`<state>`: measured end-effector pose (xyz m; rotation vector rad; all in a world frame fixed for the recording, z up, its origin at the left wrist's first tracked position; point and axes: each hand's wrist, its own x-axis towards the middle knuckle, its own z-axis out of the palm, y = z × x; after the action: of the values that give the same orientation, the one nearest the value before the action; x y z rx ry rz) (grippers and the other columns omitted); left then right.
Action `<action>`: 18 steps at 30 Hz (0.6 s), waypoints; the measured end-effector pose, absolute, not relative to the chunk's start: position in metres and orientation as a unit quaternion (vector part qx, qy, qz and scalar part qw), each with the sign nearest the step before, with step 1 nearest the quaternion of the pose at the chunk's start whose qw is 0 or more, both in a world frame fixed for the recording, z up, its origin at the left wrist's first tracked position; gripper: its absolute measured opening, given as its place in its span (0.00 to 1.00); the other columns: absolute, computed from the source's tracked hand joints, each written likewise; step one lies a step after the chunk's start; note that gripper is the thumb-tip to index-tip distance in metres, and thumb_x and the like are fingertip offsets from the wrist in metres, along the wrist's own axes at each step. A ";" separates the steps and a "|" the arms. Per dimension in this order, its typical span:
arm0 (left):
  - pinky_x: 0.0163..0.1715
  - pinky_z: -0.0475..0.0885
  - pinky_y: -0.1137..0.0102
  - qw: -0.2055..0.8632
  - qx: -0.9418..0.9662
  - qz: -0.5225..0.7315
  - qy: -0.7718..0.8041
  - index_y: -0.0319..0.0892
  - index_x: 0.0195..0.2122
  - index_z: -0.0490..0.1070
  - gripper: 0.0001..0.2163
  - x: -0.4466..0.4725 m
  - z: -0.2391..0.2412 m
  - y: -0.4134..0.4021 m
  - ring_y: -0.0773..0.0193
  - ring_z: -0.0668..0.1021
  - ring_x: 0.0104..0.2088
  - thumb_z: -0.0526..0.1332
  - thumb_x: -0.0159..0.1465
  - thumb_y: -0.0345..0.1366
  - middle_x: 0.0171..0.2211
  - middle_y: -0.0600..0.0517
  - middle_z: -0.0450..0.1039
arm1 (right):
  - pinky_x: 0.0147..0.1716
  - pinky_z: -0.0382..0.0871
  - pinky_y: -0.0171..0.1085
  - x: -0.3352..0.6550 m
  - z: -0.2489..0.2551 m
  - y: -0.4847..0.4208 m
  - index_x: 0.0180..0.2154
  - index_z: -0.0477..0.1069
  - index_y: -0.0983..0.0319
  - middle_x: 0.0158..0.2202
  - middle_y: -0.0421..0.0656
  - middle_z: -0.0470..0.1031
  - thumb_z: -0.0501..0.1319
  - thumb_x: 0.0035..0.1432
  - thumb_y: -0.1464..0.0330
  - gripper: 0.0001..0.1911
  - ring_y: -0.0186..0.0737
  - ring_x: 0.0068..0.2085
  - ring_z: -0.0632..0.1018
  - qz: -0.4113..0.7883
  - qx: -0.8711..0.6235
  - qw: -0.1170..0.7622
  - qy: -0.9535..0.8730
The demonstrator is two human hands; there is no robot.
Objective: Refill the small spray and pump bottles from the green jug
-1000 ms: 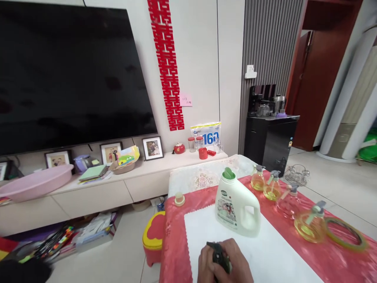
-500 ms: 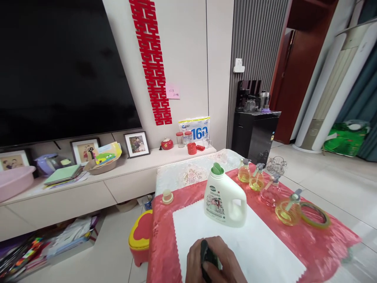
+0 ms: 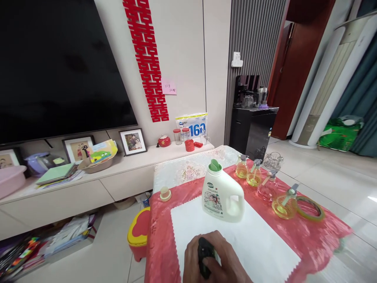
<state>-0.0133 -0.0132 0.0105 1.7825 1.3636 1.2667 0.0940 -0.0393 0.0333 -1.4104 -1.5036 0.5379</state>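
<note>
My right hand [image 3: 219, 261] is at the bottom edge of the view, over the near end of a white cloth [image 3: 259, 239]. Its fingers are closed round a small black object [image 3: 204, 255] that I cannot name. A white detergent jug [image 3: 222, 194] with a green cap stands upright on the cloth just beyond the hand. The cloth lies on a low table with a red cover [image 3: 312, 232]. My left hand is out of sight.
Several small glass spray bottles [image 3: 282, 204] with yellow liquid and a tape ring [image 3: 310, 207] stand on the table's right side. A small capped jar [image 3: 165, 193] sits at its left edge, above a red and yellow stool [image 3: 138, 236]. A TV cabinet [image 3: 88, 184] runs along the wall.
The view has swung right and the table has slid left in the picture. The hand stays closed on the black object at the bottom edge.
</note>
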 end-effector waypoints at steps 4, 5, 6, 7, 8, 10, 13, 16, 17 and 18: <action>0.44 0.79 0.55 0.289 0.664 0.484 0.491 0.49 0.42 0.78 0.13 -0.011 0.005 -0.010 0.46 0.80 0.44 0.61 0.62 0.47 0.39 0.42 0.80 | 0.37 0.70 0.34 0.096 0.042 -0.027 0.32 0.69 0.60 0.36 0.43 0.70 0.59 0.49 0.73 0.06 0.38 0.38 0.72 0.266 -0.563 0.447 -0.642; 0.44 0.79 0.56 0.286 0.666 0.489 0.485 0.48 0.42 0.78 0.13 -0.010 0.003 -0.010 0.47 0.80 0.44 0.59 0.63 0.46 0.39 0.42 0.79 | 0.36 0.69 0.34 0.096 0.043 -0.024 0.31 0.68 0.61 0.36 0.42 0.69 0.59 0.47 0.74 0.06 0.37 0.37 0.72 0.267 -0.572 0.436 -0.641; 0.44 0.79 0.56 0.280 0.667 0.495 0.481 0.48 0.43 0.78 0.13 -0.009 0.001 -0.010 0.48 0.80 0.44 0.59 0.64 0.46 0.40 0.42 0.79 | 0.36 0.69 0.34 0.096 0.043 -0.023 0.31 0.68 0.61 0.35 0.42 0.69 0.59 0.46 0.75 0.08 0.36 0.37 0.72 0.268 -0.579 0.427 -0.640; 0.44 0.78 0.56 0.272 0.668 0.501 0.478 0.47 0.44 0.77 0.14 -0.008 -0.001 -0.011 0.48 0.80 0.44 0.59 0.64 0.46 0.40 0.43 0.79 | 0.37 0.69 0.34 0.096 0.041 -0.024 0.34 0.70 0.60 0.36 0.41 0.70 0.59 0.46 0.76 0.10 0.36 0.37 0.72 0.267 -0.584 0.422 -0.640; 0.44 0.78 0.56 0.263 0.668 0.506 0.478 0.47 0.46 0.77 0.14 -0.007 -0.003 -0.011 0.48 0.80 0.44 0.59 0.63 0.45 0.41 0.42 0.79 | 0.40 0.70 0.35 0.096 0.039 -0.025 0.38 0.72 0.59 0.38 0.42 0.71 0.60 0.47 0.75 0.14 0.37 0.39 0.73 0.263 -0.586 0.424 -0.638; 0.45 0.78 0.56 0.249 0.664 0.515 0.481 0.47 0.47 0.76 0.14 -0.005 -0.005 -0.012 0.49 0.80 0.44 0.60 0.62 0.44 0.42 0.42 0.78 | 0.49 0.71 0.37 0.097 0.032 -0.030 0.52 0.71 0.55 0.47 0.43 0.73 0.61 0.52 0.73 0.24 0.40 0.48 0.74 0.249 -0.588 0.449 -0.626; 0.45 0.78 0.56 0.239 0.663 0.516 0.487 0.47 0.48 0.76 0.15 -0.003 -0.008 -0.012 0.49 0.80 0.44 0.61 0.62 0.43 0.42 0.42 0.78 | 0.57 0.68 0.39 0.104 0.021 -0.034 0.62 0.64 0.51 0.57 0.43 0.70 0.60 0.59 0.69 0.30 0.42 0.57 0.72 0.245 -0.596 0.480 -0.595; 0.47 0.78 0.55 0.233 0.672 0.507 0.486 0.46 0.50 0.74 0.17 -0.002 -0.013 -0.010 0.47 0.80 0.46 0.61 0.62 0.44 0.44 0.41 0.78 | 0.60 0.68 0.41 0.115 0.021 -0.031 0.64 0.62 0.54 0.59 0.45 0.69 0.60 0.62 0.65 0.29 0.42 0.58 0.73 0.293 -0.564 0.469 -0.613; 0.48 0.77 0.54 0.229 0.678 0.505 0.482 0.46 0.52 0.73 0.18 -0.003 -0.016 -0.010 0.47 0.79 0.48 0.61 0.61 0.44 0.45 0.40 0.78 | 0.60 0.67 0.41 0.118 0.025 -0.029 0.64 0.62 0.56 0.60 0.46 0.69 0.60 0.63 0.63 0.29 0.43 0.59 0.72 0.312 -0.546 0.471 -0.619; 0.49 0.77 0.53 0.224 0.684 0.505 0.477 0.46 0.53 0.72 0.20 -0.004 -0.021 -0.008 0.46 0.79 0.49 0.62 0.60 0.45 0.47 0.40 0.77 | 0.60 0.67 0.42 0.120 0.030 -0.028 0.64 0.63 0.57 0.60 0.47 0.69 0.60 0.64 0.61 0.28 0.44 0.59 0.72 0.329 -0.528 0.482 -0.617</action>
<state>-0.0044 -0.0084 -0.0205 1.8866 1.3171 1.3927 0.1197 -0.0277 0.0301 -1.2858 -1.5047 0.8016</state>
